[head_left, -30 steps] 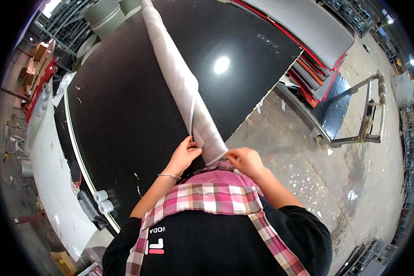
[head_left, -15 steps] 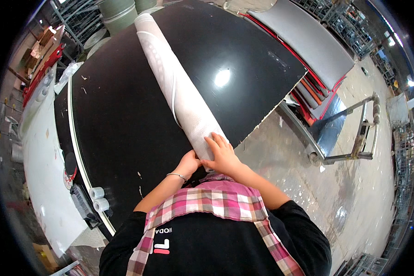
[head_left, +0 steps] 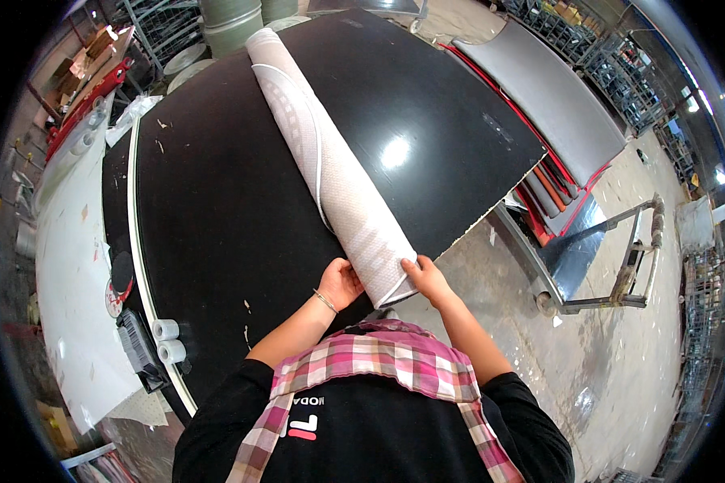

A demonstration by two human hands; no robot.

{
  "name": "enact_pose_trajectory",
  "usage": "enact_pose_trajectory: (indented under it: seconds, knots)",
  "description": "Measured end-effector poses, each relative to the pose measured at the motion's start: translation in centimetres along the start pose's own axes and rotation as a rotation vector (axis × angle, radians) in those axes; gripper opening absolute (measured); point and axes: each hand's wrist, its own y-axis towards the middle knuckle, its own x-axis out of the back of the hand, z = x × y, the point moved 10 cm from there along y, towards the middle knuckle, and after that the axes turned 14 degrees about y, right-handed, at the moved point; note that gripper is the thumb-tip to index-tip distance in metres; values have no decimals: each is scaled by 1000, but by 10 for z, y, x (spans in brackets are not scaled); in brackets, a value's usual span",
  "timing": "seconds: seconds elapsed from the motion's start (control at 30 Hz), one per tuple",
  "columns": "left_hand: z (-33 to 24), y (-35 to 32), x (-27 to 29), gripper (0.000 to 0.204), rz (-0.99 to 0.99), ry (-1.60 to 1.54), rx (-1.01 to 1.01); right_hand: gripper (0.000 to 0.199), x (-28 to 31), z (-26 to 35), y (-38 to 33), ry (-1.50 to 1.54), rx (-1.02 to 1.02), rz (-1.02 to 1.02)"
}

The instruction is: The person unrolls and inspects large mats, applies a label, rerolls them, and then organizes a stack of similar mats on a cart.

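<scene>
A pale, pinkish-white rolled mat (head_left: 342,181) with white edging lies across the black table (head_left: 217,193), running from the far left to the near edge by my body. Its near end shows a curved white border. My left hand (head_left: 340,283), a bracelet on its wrist, is at the left side of that end, its fingers curled in against the roll. On the opposite side, my right hand (head_left: 428,280) grips the roll's edge, thumb on top and the other fingers partly hidden.
A cart (head_left: 556,249) with stacked grey and red-edged sheets (head_left: 540,88) stands to the right. Two white tape rolls (head_left: 169,340) and a dark tool sit by a pale strip (head_left: 134,217) at left. A white-covered surface (head_left: 68,266) lies beyond it.
My right hand has shifted from on top of the roll to its right side. The near end has turned and looks wider, with its white border now showing. My left hand stays beside it.
</scene>
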Motion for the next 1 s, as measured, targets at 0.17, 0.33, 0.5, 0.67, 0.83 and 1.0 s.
enact_pose_trajectory:
  seconds: [0.17, 0.33, 0.5, 0.67, 0.83, 1.0]
  knots:
    - [-11, -15, -20, 29, 65, 42, -98, 47, -28, -6, -21, 375, -182, 123]
    - [-24, -20, -5, 40, -53, 402, -180, 39, -36, 12, -40, 453, -181, 174]
    - [-14, -18, -6, 39, 61, 159, -94, 34, -51, 26, -52, 556, -198, 252]
    - [-23, -46, 4, 29, -34, 1314, -301, 35, -14, 29, -45, 576, -211, 137]
    - [-81, -130, 21, 18, -230, 1075, -395, 33, 70, 25, -28, 75, 167, -245]
    - [-131, -162, -62, 19, -90, 958, -618, 25, 32, 83, -52, 140, 368, -64]
